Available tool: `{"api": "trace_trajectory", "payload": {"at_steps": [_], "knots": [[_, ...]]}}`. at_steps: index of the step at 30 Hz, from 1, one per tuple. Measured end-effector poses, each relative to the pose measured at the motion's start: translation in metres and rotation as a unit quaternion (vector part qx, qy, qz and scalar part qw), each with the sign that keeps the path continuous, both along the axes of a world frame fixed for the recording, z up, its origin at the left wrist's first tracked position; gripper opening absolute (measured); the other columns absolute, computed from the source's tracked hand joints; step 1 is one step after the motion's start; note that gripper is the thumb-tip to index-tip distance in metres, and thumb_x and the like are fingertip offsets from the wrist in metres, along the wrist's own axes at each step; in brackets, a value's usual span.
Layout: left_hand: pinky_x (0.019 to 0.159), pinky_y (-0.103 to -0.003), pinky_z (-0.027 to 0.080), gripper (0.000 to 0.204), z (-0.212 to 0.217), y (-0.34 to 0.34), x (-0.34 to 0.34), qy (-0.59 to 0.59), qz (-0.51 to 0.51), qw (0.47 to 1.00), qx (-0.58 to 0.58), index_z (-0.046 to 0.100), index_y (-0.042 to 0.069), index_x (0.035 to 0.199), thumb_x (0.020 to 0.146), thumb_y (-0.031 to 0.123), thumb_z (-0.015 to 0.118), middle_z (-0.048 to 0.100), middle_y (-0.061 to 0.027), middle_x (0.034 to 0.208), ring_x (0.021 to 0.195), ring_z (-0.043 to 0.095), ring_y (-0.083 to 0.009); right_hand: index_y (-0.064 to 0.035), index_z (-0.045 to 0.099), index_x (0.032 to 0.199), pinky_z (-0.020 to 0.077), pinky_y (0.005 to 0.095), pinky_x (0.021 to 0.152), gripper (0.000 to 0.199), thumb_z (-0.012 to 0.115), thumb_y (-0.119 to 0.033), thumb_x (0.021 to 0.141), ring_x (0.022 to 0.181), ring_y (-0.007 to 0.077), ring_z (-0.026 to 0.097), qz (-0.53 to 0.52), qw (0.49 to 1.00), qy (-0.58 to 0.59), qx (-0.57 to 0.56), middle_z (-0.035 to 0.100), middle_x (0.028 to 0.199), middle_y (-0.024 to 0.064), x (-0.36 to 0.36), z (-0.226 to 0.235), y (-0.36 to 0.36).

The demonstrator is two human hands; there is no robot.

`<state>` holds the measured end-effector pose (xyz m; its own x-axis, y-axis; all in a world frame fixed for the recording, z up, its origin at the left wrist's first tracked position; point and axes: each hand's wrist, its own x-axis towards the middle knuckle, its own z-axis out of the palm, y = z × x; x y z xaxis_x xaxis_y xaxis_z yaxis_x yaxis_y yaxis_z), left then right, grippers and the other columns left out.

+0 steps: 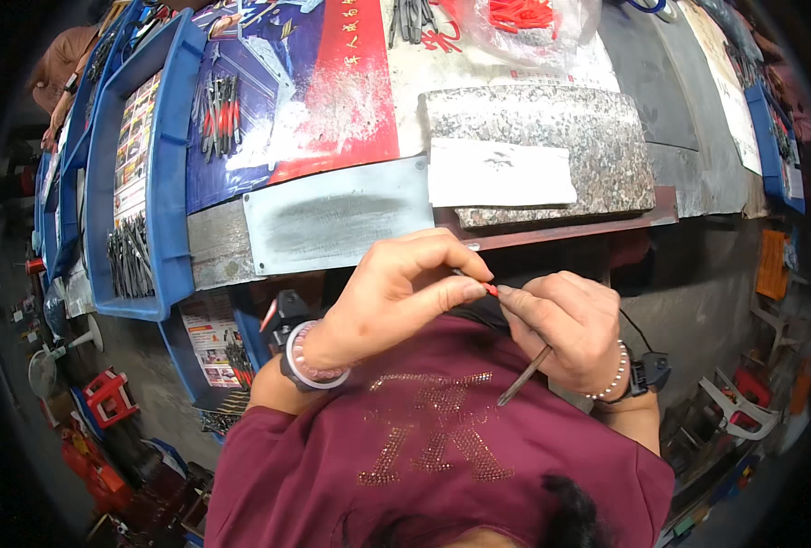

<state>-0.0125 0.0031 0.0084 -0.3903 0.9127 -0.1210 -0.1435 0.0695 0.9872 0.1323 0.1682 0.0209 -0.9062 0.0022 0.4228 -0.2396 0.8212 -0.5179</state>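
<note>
My left hand (392, 288) is closed in a pinch, thumb and forefinger on a thin dark piece. A small red piece (490, 289) shows between the fingertips of both hands. My right hand (565, 324) pinches at that red piece from the other side. Lower in its curled fingers it also holds a slim dark metal tool (526, 374), whose flattened end points down toward my shirt. Both hands hover in front of the bench edge. The fingers hide most of the thin dark piece.
Beyond my hands lie a stone block (597, 137) with white paper (501, 173) on it and a smudged pale plate (337, 215). Blue bins (172, 173) stand left. Red-and-dark slim pieces (221, 114) lie near a bag of red pieces (521, 16). Another person's arm (63, 68) shows far left.
</note>
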Motion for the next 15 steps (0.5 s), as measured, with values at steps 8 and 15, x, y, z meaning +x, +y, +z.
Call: {"api": "trace_trajectory", "payload": {"at_steps": [8,15], "knots": [[0.070,-0.030,0.049,0.010,0.001,0.016,-0.018,0.243,0.154,0.956,0.064,0.065,-0.001,0.092,0.082,-0.001,0.067,0.064,-0.0105,0.084,0.076,0.064,-0.0206,0.0055,0.065,0.103,0.0537,0.0284,0.068,0.017,0.064,-0.003,0.088,0.075,0.0237,0.069,-0.161,0.977,-0.001,-0.138,0.068,0.090,0.0175,-0.015,0.022,0.038],[0.074,-0.027,0.048,0.008,-0.022,0.020,-0.028,0.151,0.257,0.953,0.053,0.065,-0.001,0.094,0.087,0.001,0.066,0.065,-0.0076,0.087,0.081,0.062,-0.0142,0.0017,0.064,0.105,0.0508,0.0303,0.064,0.016,0.060,-0.005,0.091,0.072,0.0284,0.069,-0.217,0.965,-0.109,-0.100,0.067,0.084,0.0183,-0.022,-0.003,0.052]]}}
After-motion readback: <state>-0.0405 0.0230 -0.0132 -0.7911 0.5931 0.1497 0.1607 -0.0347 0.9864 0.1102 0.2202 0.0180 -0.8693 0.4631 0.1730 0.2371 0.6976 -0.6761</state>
